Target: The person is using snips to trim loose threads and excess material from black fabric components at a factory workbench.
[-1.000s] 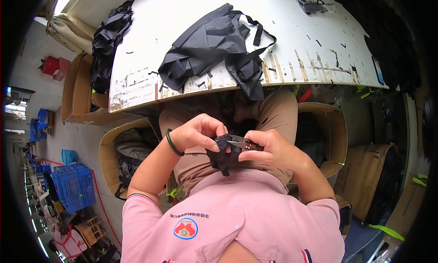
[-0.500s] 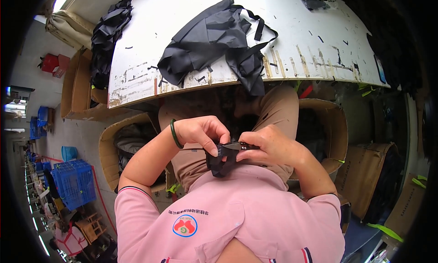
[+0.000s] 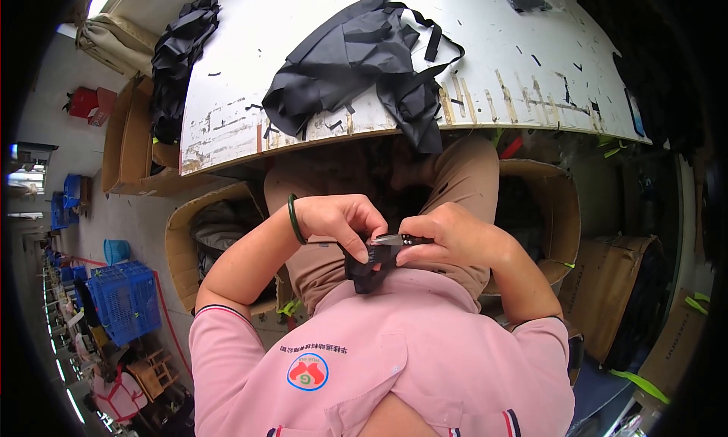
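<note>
Close to my waist, my left hand (image 3: 343, 223) pinches a small folded piece of black fabric (image 3: 367, 276) between thumb and fingers. My right hand (image 3: 447, 236) is closed around the dark, riveted handle of a small knife (image 3: 387, 240). Its short metal blade points left and lies against the upper edge of the fabric, beside my left thumb. Exactly where the blade's edge meets the fabric cannot be made out. A black fabric bag (image 3: 341, 65) with a strap lies crumpled on the white table (image 3: 227, 95) ahead, its lower part hanging over the front edge.
Open cardboard boxes stand beside my legs, one on the left (image 3: 182, 243) and one on the right (image 3: 565, 217). More black fabric (image 3: 178, 73) hangs at the table's left side. Small black scraps dot the tabletop. Blue crates (image 3: 125, 300) stand on the floor at far left.
The knife blade has tilted and shifted slightly along the fabric's top edge. Both hands keep their grip near the same place.
</note>
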The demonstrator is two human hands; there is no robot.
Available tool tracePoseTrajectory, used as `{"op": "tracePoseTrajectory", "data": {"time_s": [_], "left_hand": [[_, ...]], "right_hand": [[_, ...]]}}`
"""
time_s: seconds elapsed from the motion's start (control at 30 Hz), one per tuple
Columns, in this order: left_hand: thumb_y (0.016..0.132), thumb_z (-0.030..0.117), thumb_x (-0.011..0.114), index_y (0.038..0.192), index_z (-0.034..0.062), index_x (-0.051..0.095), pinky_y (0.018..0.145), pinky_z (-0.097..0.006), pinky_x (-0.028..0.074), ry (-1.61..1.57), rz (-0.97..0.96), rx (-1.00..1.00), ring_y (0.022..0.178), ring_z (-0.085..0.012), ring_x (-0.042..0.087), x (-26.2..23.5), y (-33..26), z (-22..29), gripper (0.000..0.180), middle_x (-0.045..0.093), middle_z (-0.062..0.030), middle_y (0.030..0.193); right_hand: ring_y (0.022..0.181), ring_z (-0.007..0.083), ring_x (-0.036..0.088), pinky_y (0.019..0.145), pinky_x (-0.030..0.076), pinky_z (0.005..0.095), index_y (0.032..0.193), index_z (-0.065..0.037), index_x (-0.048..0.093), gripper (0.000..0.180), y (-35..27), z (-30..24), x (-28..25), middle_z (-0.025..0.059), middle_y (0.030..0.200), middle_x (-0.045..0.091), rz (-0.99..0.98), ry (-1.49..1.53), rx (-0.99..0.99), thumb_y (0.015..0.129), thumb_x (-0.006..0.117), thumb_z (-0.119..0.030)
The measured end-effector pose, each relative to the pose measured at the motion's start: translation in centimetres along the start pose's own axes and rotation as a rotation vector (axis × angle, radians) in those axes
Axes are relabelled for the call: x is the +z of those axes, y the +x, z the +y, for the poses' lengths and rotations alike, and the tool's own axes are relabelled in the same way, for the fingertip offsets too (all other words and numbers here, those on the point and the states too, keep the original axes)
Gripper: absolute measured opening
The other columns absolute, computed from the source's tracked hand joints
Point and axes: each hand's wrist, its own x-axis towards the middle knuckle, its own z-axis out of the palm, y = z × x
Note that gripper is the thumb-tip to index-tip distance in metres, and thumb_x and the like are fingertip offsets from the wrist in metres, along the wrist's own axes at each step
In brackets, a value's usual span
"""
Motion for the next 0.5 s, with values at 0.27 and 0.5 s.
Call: {"op": "tracePoseTrajectory", "data": {"time_s": [0.27, 0.5], "left_hand": [[0.078, -0.003, 0.068, 0.09, -0.0007, 0.063, 0.082, -0.026, 0.048, -0.021, 0.597, 0.458, 0.087, -0.0138, 0.061, 1.5, 0.8, -1.8, 0.013, 0.065, -0.0088, 0.096], [0.08, -0.002, 0.068, 0.088, -0.0002, 0.064, 0.081, -0.027, 0.047, 0.115, 0.745, 0.673, 0.087, -0.0133, 0.059, 3.1, 1.5, -1.5, 0.009, 0.064, -0.0075, 0.094]], "right_hand": [[0.059, 0.0295, 0.062, 0.052, 0.046, 0.0379, 0.084, -0.007, 0.056, 0.037, -0.9, -1.1, 1.6, 0.0089, 0.065, 0.061, 0.434, -0.086, 0.215, 0.079, 0.074, -0.039], [0.059, 0.0291, 0.063, 0.053, 0.048, 0.0382, 0.09, -0.008, 0.056, 0.036, -0.2, -1.9, 2.1, 0.0053, 0.07, 0.065, 0.531, -0.221, 0.176, 0.079, 0.073, -0.038]]}}
